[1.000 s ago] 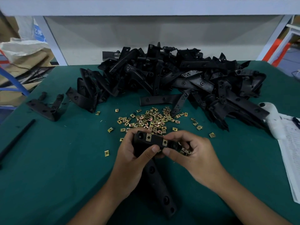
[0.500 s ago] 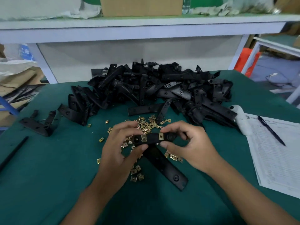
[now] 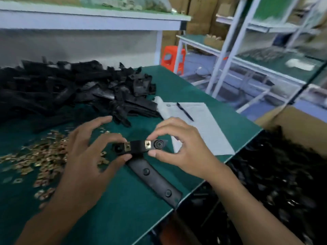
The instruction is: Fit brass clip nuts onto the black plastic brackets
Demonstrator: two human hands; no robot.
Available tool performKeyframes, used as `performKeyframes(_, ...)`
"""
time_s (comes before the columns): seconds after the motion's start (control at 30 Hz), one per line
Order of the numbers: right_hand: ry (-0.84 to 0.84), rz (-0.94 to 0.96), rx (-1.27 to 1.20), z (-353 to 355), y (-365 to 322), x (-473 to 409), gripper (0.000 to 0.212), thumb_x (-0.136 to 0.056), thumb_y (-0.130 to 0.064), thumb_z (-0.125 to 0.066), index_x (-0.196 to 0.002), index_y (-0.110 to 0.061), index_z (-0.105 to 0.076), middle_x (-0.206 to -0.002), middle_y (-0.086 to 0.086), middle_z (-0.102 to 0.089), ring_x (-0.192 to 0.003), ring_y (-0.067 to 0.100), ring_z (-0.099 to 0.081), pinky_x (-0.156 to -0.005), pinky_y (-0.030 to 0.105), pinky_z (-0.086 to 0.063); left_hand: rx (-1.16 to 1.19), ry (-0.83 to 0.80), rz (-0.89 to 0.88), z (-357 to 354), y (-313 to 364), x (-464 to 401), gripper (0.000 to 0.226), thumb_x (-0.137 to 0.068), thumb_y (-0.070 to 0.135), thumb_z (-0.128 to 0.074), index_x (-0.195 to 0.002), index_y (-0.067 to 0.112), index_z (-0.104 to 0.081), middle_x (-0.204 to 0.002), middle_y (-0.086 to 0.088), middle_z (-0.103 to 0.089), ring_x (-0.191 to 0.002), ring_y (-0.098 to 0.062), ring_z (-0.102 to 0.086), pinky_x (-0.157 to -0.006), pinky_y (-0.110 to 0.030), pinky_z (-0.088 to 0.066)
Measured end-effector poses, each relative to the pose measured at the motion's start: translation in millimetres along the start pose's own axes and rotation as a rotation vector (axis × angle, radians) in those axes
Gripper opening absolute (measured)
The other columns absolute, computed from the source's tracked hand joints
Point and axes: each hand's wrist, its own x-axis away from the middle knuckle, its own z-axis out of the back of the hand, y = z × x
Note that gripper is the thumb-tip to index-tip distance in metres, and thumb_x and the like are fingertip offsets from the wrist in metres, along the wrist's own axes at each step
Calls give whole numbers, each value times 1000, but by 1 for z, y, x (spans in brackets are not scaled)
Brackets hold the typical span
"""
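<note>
I see the green-topped table (image 3: 203,96) running under both hands and past them to its edge on the R side. Beyond the L hand, far side of the table, sits the big pile of black plastic brackets (image 3: 67,89), blurred, w/ pieces jutting out toward the hands. Past the table edge, right of and below the R hand, there's a dark heap of black parts (image 3: 276,174); too blurry to tell more. Beyond the R hand lies a printed sheet (image 3: 203,128) w/ a black pen (image 3: 184,111) on it and a white object (image 3: 162,107) at its far-left corner, touching the bracket pile.

L hand (image 3: 85,161) and R hand (image 3: 184,147) both pinch the same black bracket (image 3: 138,147), held btwn them just above the table: L thumb and forefinger on its L end, R thumb and forefinger on its R end, other fingers spread loose. The bracket's long arm runs from under the hands toward me, lying on the table near the edge.

Left of the L hand, a scatter of loose brass clip nuts (image 3: 42,156) covers the table. Two fitted clip nuts (image 3: 147,144) sit on the top face of the held bracket, one next to each hand's fingertips.
</note>
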Motion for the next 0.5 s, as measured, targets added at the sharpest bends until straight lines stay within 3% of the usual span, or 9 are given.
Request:
performKeyframes(0.1,89,-120,98,46,10,53,24,-80,-22,-86,-101,-20,-76,-107,-1,-58,-105,16,-61,-95,30,-45,94,-77,-105,-43,39,-11,24,-87,57,-58,-105,43,-57,-151,6,-39,-139,-20,-31,-117,-25,-17)
performKeyframes(0.27,242,-289,286,118,12,134,24,-78,-25,-84,-101,-24,-76,-108,2,-54,-105,14,-58,-94,22,-43,277,-155,-283,-120,116,-24,23,-85,49,-65,-104,39,-58,-146,11,-44,-132,-19,-39,-111,-40,-32)
performKeyframes(0.4,332,-433,348,159,0,185,23,-80,-28,-82,-102,-27,-74,-109,-1,-53,-107,20,-58,-92,27,-47,351,-239,-365,-161,167,-30,23,-84,50,-63,-104,41,-57,-144,16,-42,-132,-13,-36,-112,-33,-26)
performKeyframes(0.5,357,-492,412,174,-5,204,23,-82,-27,-83,-102,-24,-73,-107,-2,-55,-106,17,-58,-91,22,-43,343,-266,-421,-178,193,-32,27,-87,51,-60,-110,38,-58,-139,15,-45,-128,-12,-39,-110,-32,-27)
